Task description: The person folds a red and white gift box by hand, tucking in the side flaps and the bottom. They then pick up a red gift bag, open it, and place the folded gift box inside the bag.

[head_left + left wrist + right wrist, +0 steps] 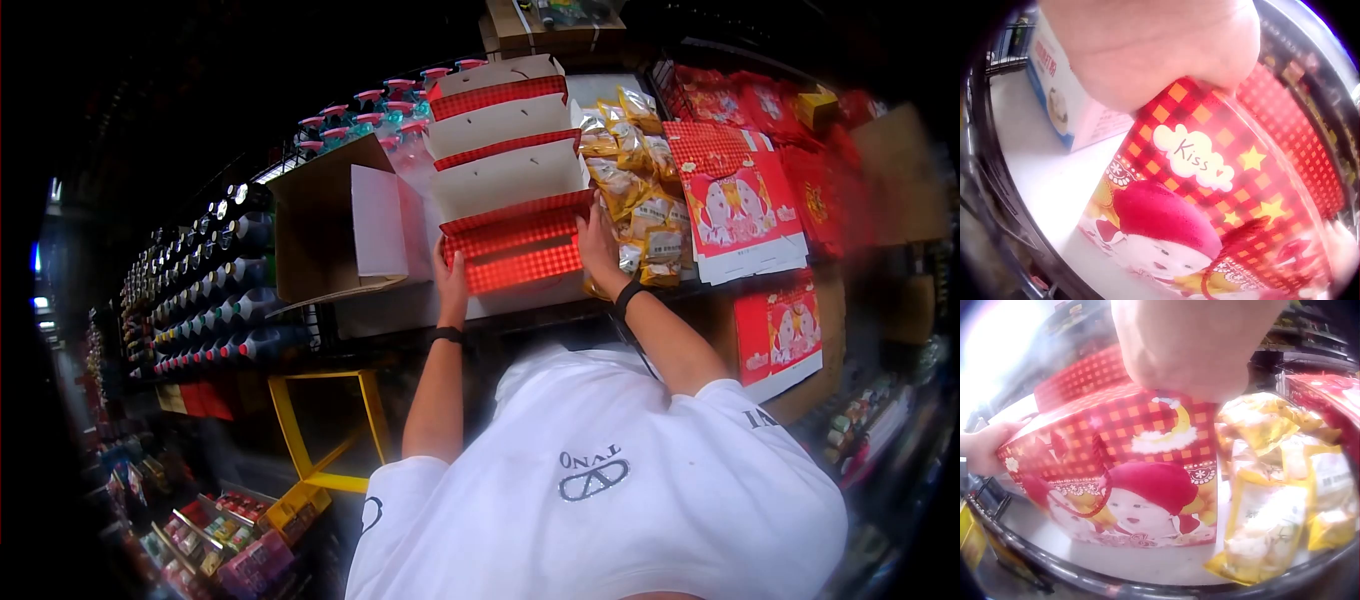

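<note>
An open-topped red checked gift box (525, 262) stands at the front of a shelf, between my two hands. My left hand (452, 285) grips its left end and my right hand (600, 248) grips its right end. Printed on its front are babies in red hats, and a cord handle (1100, 481) hangs there. In the left wrist view the front panel (1194, 156) reads "Kiss". Behind it, several like boxes (510, 185) stand open in a row, white inside. In both wrist views the near hand's fingers are mostly hidden.
Yellow snack packets (640, 190) lie right of the boxes, beside flat red printed cartons (735, 215). On the left are an open cardboard box (325, 215), a white box (385, 225), pink-topped spray bottles (370, 115) and dark bottles (220, 270). A dark rim (1129, 590) edges the shelf.
</note>
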### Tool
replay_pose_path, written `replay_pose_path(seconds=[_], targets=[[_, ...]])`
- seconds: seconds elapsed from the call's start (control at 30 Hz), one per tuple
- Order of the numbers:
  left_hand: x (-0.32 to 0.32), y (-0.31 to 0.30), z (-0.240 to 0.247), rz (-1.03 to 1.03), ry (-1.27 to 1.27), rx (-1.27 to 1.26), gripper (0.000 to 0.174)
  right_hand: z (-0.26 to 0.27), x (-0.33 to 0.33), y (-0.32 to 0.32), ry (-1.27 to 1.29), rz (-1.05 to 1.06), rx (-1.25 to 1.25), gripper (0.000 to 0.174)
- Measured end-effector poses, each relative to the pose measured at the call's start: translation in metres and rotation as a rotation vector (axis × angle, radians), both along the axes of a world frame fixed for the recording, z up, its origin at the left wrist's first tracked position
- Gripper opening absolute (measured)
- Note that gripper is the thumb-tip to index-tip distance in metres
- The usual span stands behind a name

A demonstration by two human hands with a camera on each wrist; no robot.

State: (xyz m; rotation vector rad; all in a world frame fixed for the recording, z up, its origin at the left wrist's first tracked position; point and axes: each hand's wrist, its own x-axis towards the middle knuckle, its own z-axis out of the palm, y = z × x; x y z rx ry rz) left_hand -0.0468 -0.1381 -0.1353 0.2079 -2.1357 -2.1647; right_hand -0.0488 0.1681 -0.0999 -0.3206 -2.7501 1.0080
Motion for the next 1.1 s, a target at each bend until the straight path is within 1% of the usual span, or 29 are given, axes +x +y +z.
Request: replay_pose_path(seconds=[0.1, 0.2, 0.27, 0.3, 0.37, 0.4, 0.5, 0.57, 0.67, 0.77, 0.87, 1.0, 1.07, 1.1], targets=[[0.0, -0.002, -0.009, 0.017, 0.034, -0.07, 0.05, 0.001, 0.001, 0.003, -0.067, 0.011, -0.061, 0.066], [-0.004, -0.006, -0.048, 0.07, 0.032, -0.172, 0.052, 0.012, 0.005, 0.002, -0.126, -0.008, -0.146, 0.064], [-0.005, -0.01, -0.064, 0.104, 0.025, -0.24, 0.052, -0.008, 0.005, 0.004, -0.063, -0.038, -0.176, 0.061], [-0.005, -0.013, -0.06, 0.046, -0.019, -0.149, 0.053, -0.006, 0.005, 0.002, -0.035, -0.053, -0.19, 0.06], [-0.005, -0.022, -0.053, -0.066, -0.108, 0.033, 0.054, -0.002, 0.007, 0.007, -0.201, -0.061, -0.209, 0.056], [-0.005, -0.021, -0.05, -0.057, -0.111, 0.04, 0.054, 0.001, 0.005, 0.008, -0.279, -0.064, -0.22, 0.054], [-0.004, -0.015, -0.043, -0.028, -0.112, 0.058, 0.055, -0.01, -0.002, 0.01, -0.273, -0.077, -0.206, 0.051], [-0.004, -0.012, -0.039, -0.014, -0.11, 0.069, 0.056, -0.013, -0.003, 0.012, -0.282, -0.086, -0.216, 0.052], [-0.006, -0.016, -0.047, -0.024, -0.109, 0.028, 0.057, -0.02, -0.004, 0.014, -0.287, -0.092, -0.254, 0.056], [-0.01, -0.018, -0.059, -0.028, -0.083, 0.055, 0.058, -0.041, -0.009, 0.02, -0.281, -0.109, -0.318, 0.061], [-0.004, -0.011, -0.023, -0.049, -0.233, 0.109, 0.057, -0.041, -0.008, 0.022, -0.252, -0.083, -0.381, 0.064], [-0.005, -0.008, -0.025, -0.064, -0.121, 0.085, 0.056, -0.044, -0.006, 0.026, -0.236, -0.041, -0.392, 0.068], [-0.009, -0.011, -0.031, -0.112, -0.051, 0.111, 0.056, -0.045, -0.008, 0.023, -0.179, -0.101, -0.377, 0.069], [-0.011, -0.012, -0.034, -0.094, -0.062, 0.069, 0.056, -0.046, -0.009, 0.022, -0.159, -0.114, -0.381, 0.07]])
